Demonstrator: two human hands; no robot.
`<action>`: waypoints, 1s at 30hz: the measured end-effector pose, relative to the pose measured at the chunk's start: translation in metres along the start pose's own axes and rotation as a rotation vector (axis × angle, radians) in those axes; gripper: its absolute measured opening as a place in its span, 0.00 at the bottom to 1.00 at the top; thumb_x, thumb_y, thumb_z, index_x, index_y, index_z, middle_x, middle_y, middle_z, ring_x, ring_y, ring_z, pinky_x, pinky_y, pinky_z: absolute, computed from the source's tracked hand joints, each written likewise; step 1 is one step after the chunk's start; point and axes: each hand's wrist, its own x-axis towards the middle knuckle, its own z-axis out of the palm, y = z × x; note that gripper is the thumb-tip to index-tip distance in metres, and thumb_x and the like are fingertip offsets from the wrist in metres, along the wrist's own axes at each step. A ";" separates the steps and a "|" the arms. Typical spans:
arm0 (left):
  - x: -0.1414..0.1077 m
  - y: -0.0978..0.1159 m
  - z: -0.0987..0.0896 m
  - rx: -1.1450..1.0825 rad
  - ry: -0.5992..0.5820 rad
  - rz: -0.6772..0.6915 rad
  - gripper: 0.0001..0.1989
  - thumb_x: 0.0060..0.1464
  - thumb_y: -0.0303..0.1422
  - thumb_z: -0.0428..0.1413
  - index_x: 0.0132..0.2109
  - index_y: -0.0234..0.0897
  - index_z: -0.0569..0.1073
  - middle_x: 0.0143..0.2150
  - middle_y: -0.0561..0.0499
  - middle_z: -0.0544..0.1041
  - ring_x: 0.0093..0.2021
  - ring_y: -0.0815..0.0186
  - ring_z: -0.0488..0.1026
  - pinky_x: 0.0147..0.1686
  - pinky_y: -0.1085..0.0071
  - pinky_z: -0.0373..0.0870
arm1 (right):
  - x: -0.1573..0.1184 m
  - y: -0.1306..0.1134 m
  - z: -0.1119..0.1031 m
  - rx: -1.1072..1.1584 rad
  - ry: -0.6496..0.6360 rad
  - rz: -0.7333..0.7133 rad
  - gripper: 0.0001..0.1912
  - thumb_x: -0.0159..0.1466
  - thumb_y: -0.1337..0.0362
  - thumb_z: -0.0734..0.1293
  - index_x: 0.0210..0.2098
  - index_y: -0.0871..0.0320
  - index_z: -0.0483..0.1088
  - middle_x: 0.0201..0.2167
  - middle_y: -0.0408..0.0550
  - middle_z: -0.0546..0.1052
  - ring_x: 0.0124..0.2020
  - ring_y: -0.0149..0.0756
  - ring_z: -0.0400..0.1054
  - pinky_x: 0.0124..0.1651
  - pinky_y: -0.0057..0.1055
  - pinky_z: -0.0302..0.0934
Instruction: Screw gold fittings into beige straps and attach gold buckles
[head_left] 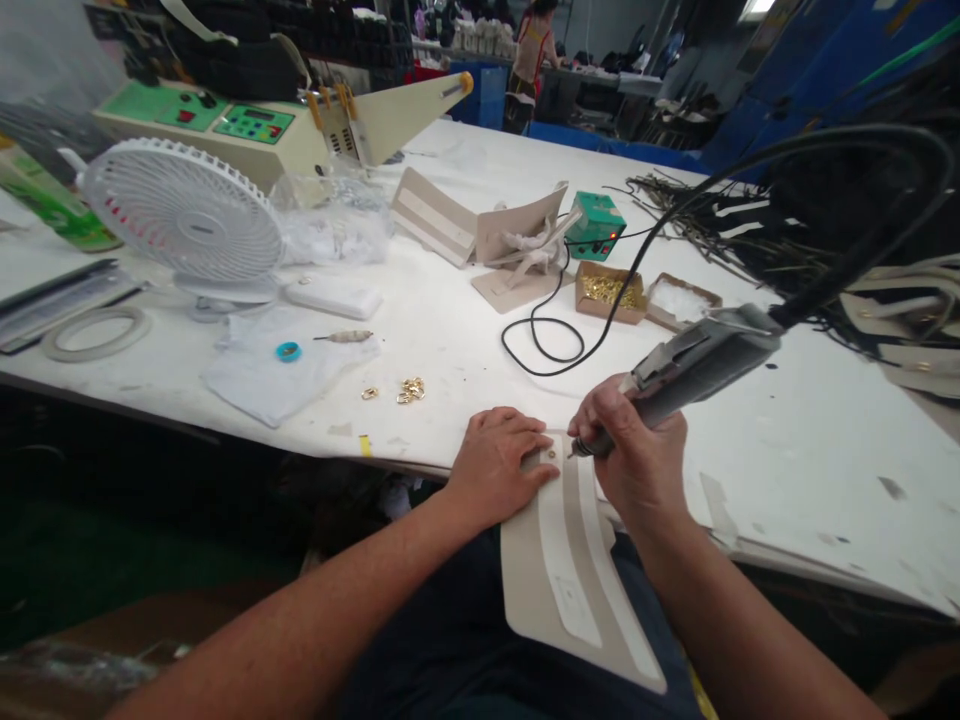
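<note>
My right hand is wrapped round a grey electric screwdriver. The tool slants down to the left, its tip just above the upper end of a beige panel with white strips. Whether the tip touches the panel I cannot tell. A small brass-coloured fitting sits on the panel, left of the tip. My left hand lies on the panel's upper left part, fingers flat and thumb apart, beside that fitting. The panel rests partly on the table edge and partly over my lap. Gold clasps lie beyond my left hand.
A black cable loops near a green power box. Boxes of gold parts and white pieces stand close by. Leftward are a white fan, a tape roll and a thin tool. A person stands far back.
</note>
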 end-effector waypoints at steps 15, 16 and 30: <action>-0.001 -0.001 -0.003 -0.026 -0.037 0.019 0.15 0.58 0.41 0.67 0.51 0.47 0.81 0.58 0.54 0.81 0.61 0.54 0.69 0.62 0.51 0.61 | -0.002 0.026 0.003 -0.213 -0.057 -0.047 0.22 0.65 0.46 0.72 0.25 0.53 0.66 0.20 0.41 0.68 0.21 0.34 0.64 0.26 0.32 0.64; -0.001 -0.002 -0.003 -0.027 -0.035 0.022 0.15 0.58 0.41 0.67 0.51 0.47 0.81 0.57 0.54 0.81 0.61 0.54 0.69 0.62 0.51 0.61 | -0.002 0.026 0.002 -0.213 -0.059 -0.046 0.21 0.64 0.47 0.72 0.25 0.53 0.66 0.20 0.41 0.69 0.21 0.34 0.64 0.26 0.33 0.65; 0.000 0.000 -0.005 -0.016 -0.046 0.030 0.11 0.58 0.40 0.66 0.47 0.46 0.81 0.54 0.55 0.82 0.60 0.54 0.70 0.60 0.51 0.61 | -0.002 0.031 0.000 -0.251 -0.147 -0.030 0.20 0.63 0.47 0.72 0.28 0.53 0.66 0.20 0.41 0.68 0.21 0.34 0.64 0.25 0.33 0.64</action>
